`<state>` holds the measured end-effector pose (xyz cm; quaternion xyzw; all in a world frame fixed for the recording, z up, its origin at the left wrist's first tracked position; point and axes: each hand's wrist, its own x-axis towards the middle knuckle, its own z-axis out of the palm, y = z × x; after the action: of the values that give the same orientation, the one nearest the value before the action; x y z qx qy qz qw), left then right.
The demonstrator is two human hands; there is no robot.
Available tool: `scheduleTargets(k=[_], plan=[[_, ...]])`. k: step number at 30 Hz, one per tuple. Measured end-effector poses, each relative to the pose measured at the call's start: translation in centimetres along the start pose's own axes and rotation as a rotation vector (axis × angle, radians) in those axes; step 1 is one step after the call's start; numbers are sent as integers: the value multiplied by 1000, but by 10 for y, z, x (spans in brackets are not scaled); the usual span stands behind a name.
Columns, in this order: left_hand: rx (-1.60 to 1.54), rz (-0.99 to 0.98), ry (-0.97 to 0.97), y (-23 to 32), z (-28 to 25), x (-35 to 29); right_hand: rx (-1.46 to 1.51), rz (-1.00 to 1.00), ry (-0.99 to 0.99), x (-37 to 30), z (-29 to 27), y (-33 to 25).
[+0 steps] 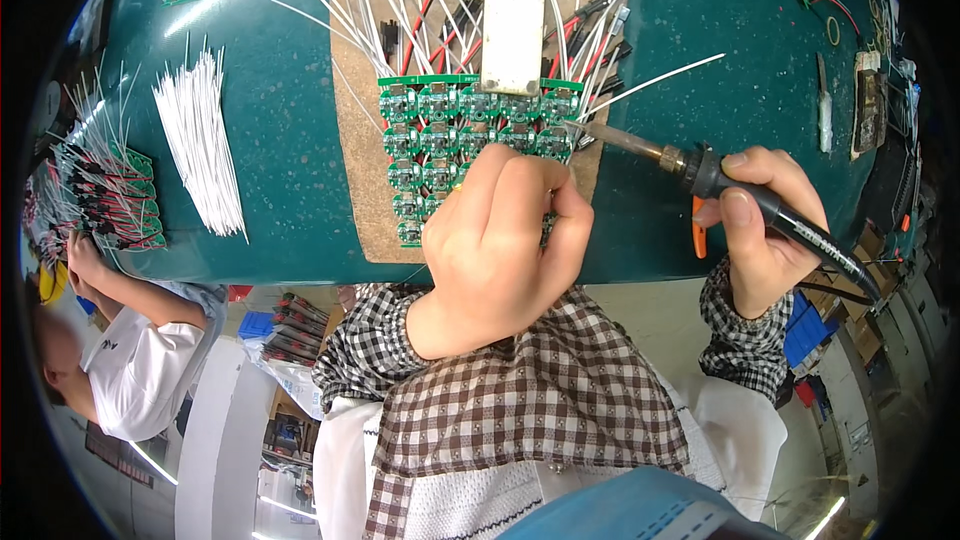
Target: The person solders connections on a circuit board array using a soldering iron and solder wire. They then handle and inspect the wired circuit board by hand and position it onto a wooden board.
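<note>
My right hand [765, 225] is wrapped round the black handle of a soldering iron [700, 168]. The iron's tip reaches the right edge of a panel of small green circuit boards [437, 103]. Over the lower part of that panel hovers my left hand [505, 245], its fingers curled into a pinch that hides whatever is in them. White wires [375, 15] and red and black leads [425, 15] with black connectors fan out from the panel's far side. Next to my right fingers shows an orange piece [699, 227], partly hidden.
Beneath the panel lies a brown board [365, 210], with a pale metal bar [514, 20] across its far part. To the left are a bundle of white wires [200, 145] and wired boards [125, 200], where a co-worker's hand [85, 258] is. A white-handled tool [824, 105] lies right.
</note>
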<state>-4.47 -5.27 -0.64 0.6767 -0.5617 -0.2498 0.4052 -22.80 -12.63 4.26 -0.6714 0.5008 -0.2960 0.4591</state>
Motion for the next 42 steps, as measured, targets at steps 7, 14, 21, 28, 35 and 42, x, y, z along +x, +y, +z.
scheduleTargets(k=[7,14,21,28,35,42], plan=[[-60,74,0,-1,-4,-3,185,78,95,-7,-3,-3],[-82,91,7,-2,-3,-1,160,48,80,-6,-5,-1],[-96,90,19,-2,-1,0,161,12,95,-4,-4,4],[-304,7,-22,4,-27,-5,382,-79,247,-28,-2,20],[-345,-118,-52,-2,-43,-15,416,-86,352,-58,8,26],[-356,-75,-55,-7,-32,-17,452,-33,291,-40,3,11]])
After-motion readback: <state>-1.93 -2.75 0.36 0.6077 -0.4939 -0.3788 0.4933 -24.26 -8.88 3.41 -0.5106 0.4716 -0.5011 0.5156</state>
